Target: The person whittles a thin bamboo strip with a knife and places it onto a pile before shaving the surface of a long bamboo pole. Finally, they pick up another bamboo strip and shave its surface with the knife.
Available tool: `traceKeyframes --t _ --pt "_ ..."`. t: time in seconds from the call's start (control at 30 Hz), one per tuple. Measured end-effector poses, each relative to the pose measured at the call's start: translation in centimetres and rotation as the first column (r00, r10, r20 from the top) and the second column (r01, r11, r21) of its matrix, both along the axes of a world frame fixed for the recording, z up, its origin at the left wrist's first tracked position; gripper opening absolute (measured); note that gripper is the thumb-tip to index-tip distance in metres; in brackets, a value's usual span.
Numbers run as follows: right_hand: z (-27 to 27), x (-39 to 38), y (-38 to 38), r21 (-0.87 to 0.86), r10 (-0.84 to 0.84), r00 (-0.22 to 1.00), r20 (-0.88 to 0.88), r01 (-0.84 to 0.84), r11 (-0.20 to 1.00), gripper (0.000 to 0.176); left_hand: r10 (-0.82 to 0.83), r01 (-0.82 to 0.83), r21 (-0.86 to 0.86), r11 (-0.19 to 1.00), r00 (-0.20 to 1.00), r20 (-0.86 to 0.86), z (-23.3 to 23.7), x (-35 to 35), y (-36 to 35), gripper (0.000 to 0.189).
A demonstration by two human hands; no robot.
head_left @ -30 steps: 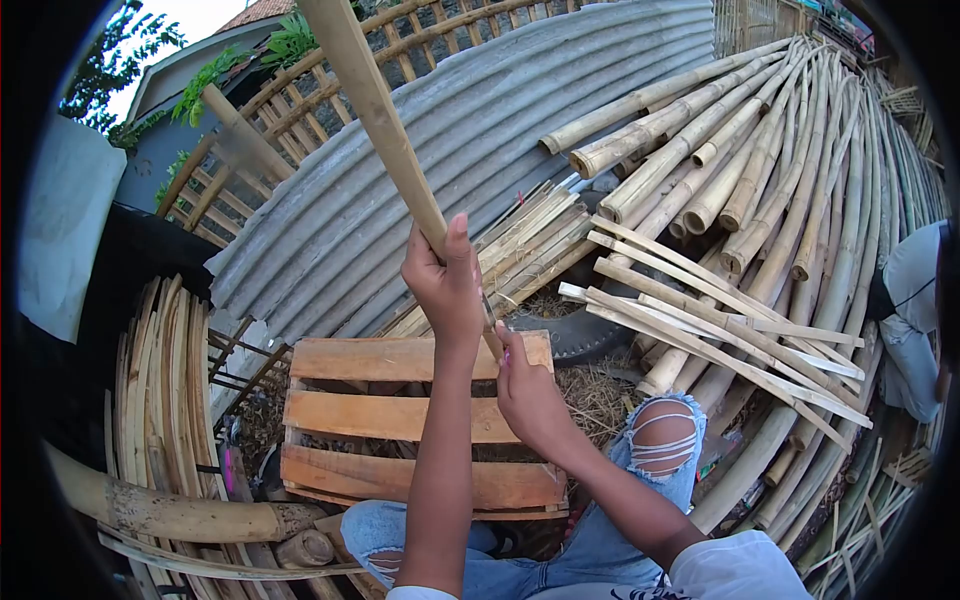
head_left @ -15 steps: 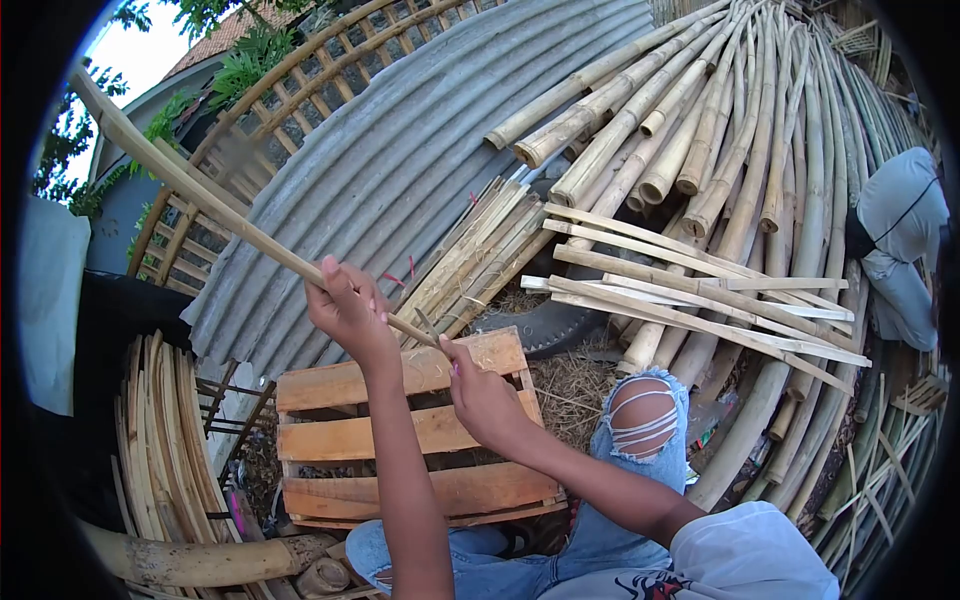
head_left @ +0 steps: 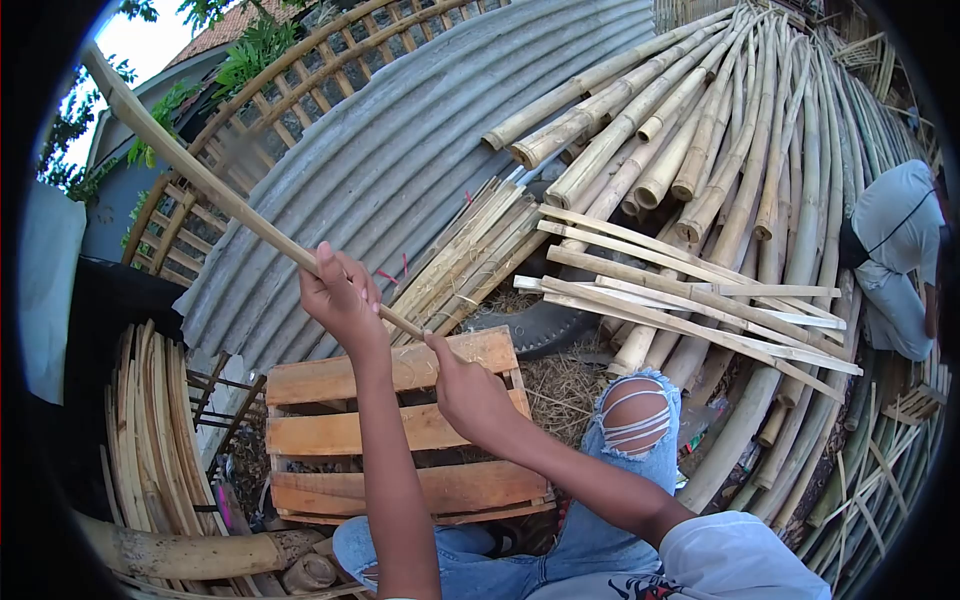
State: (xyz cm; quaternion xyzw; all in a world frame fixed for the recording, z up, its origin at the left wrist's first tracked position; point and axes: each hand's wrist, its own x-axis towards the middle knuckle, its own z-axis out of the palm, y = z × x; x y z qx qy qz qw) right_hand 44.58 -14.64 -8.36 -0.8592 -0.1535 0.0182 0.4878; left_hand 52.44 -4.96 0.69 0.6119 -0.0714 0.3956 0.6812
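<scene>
My left hand (head_left: 342,300) is wrapped around a long bamboo strip (head_left: 225,195), which slants from the upper left down toward my right hand. Above the wooden slatted crate, my right hand (head_left: 472,395) is closed at the strip's lower end, thumb pointing along it. A small knife blade showed above that thumb a moment earlier; now my fingers and the strip mostly hide it. The crate (head_left: 345,436) stands in front of my knees, with thin shavings on its top slat.
Split bamboo pieces (head_left: 690,290) lie across a pile of bamboo poles (head_left: 740,130) on the right. A tied bundle of strips (head_left: 465,250) rests by a tyre (head_left: 540,335). Corrugated sheeting (head_left: 330,190) stands behind. More strips (head_left: 150,430) are at left. Another person (head_left: 890,260) bends at far right.
My right hand has shifted slightly left and up along the strip's end, and its blade no longer shows clearly. The strip's far end has risen a little. The view has shifted slightly.
</scene>
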Motion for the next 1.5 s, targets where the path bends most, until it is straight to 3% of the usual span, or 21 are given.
traceKeyframes --t 0.07,0.13,0.23,0.27,0.3,0.37,0.43,0.5,0.57,0.6,0.67,0.8,0.9,0.93,1.03,1.17,1.2,1.3,1.33,1.43,1.5 --pt "0.5 0.4 -0.1 0.081 0.016 1.000 -0.022 -0.015 0.997 0.039 0.008 -0.008 0.016 1.000 1.000 -0.014 -0.1 -0.1 -0.1 0.037" --pt "-0.1 0.0 -0.6 0.104 0.037 0.987 -0.155 -0.021 0.994 0.037 0.018 -0.018 0.047 0.999 1.000 -0.012 -0.1 -0.6 -0.9 0.036" --pt "-5.2 0.7 0.5 0.007 0.012 0.983 -0.185 -0.011 1.000 0.036 -0.043 0.043 0.030 0.999 0.999 -0.005 -0.5 -0.4 -0.5 0.034" --pt "-1.3 0.7 -0.5 0.101 0.039 0.980 -0.197 -0.020 0.995 0.034 -0.030 0.030 0.021 0.999 1.000 -0.005 -0.5 -0.5 -0.8 0.034" --pt "1.3 0.4 -1.1 0.092 0.044 0.979 -0.197 -0.026 0.995 0.034 -0.023 0.023 0.012 1.000 1.000 -0.004 -0.5 -0.4 -0.9 0.034" --pt "4.0 -0.3 -1.6 0.254 0.056 0.986 -0.159 -0.014 0.967 0.033 -0.040 0.041 0.025 0.999 0.999 -0.008 -0.5 -0.6 -1.0 0.035" --pt "-1.2 -0.3 -0.4 0.211 0.033 0.987 -0.160 0.002 0.977 0.033 -0.061 0.061 0.016 0.998 0.998 -0.022 -0.4 -0.7 -1.1 0.037" --pt "-0.2 0.0 -0.3 0.175 0.004 0.988 -0.156 0.024 0.984 0.033 -0.192 0.192 -0.004 0.981 0.981 -0.017 -0.4 -0.7 -0.8 0.038" --pt "1.5 0.4 -1.0 0.336 0.059 0.983 -0.173 0.003 0.942 0.032 -0.254 0.254 -0.006 0.967 0.967 -0.018 -0.4 -0.8 -0.6 0.038" --pt "0.8 0.1 -0.6 0.330 0.065 0.982 -0.175 -0.004 0.944 0.032 -0.308 0.308 -0.014 0.951 0.951 -0.009 -0.5 -0.9 -0.5 0.038" --pt "-1.6 -0.5 0.8 0.308 -0.032 0.993 -0.117 0.066 0.949 0.032 -0.327 0.326 -0.035 0.945 0.945 -0.009 -0.7 -1.0 -0.4 0.037" --pt "-2.8 0.4 0.8 0.305 0.028 0.978 -0.206 0.037 0.952 0.033 -0.374 0.373 -0.064 0.926 0.928 0.008 -0.7 -0.5 0.9 0.036" --pt "-1.6 -0.8 1.7 0.476 -0.029 0.999 -0.033 0.041 0.879 0.036 -0.356 0.355 -0.097 0.930 0.934 0.004 -0.9 -0.4 1.6 0.038" --pt "-2.6 -0.9 1.7 0.336 0.007 0.988 -0.155 0.046 0.941 0.037 -0.370 0.368 -0.121 0.922 0.929 0.005 -0.8 -0.4 1.8 0.039" --pt "-2.3 0.3 0.9 0.404 0.079 0.970 -0.228 0.020 0.914 0.037 -0.393 0.390 -0.116 0.913 0.920 -0.001 -0.5 -0.4 2.7 0.040" --pt "-2.4 -1.0 2.8 0.477 -0.027 0.997 -0.071 0.057 0.877 0.035 -0.384 0.383 -0.116 0.917 0.923 0.009 -1.0 -0.9 3.2 0.043" --pt "-3.2 -0.9 2.6 0.407 0.001 0.970 -0.243 0.101 0.908 0.036 -0.402 0.401 -0.111 0.909 0.916 0.022 -0.9 -0.7 3.3 0.043" --pt "-2.1 0.5 1.9 0.526 0.122 0.963 -0.239 0.023 0.850 0.038 -0.418 0.420 -0.116 0.900 0.908 0.036 -1.1 -1.0 3.9 0.042" --pt "-0.7 0.0 1.8 0.546 0.122 0.982 -0.147 -0.023 0.837 0.038 -0.418 0.419 -0.120 0.900 0.908 0.039 -1.1 -1.0 3.9 0.042" --pt "-2.7 -1.1 2.5 0.476 0.013 0.978 -0.211 0.091 0.875 0.037 -0.488 0.489 -0.100 0.866 0.872 0.036 -1.2 -1.3 3.8 0.043" --pt "-1.8 -0.1 1.9 0.487 0.065 0.973 -0.219 0.051 0.872 0.038 -0.486 0.487 -0.105 0.867 0.873 0.029 -1.1 -1.4 3.7 0.045"
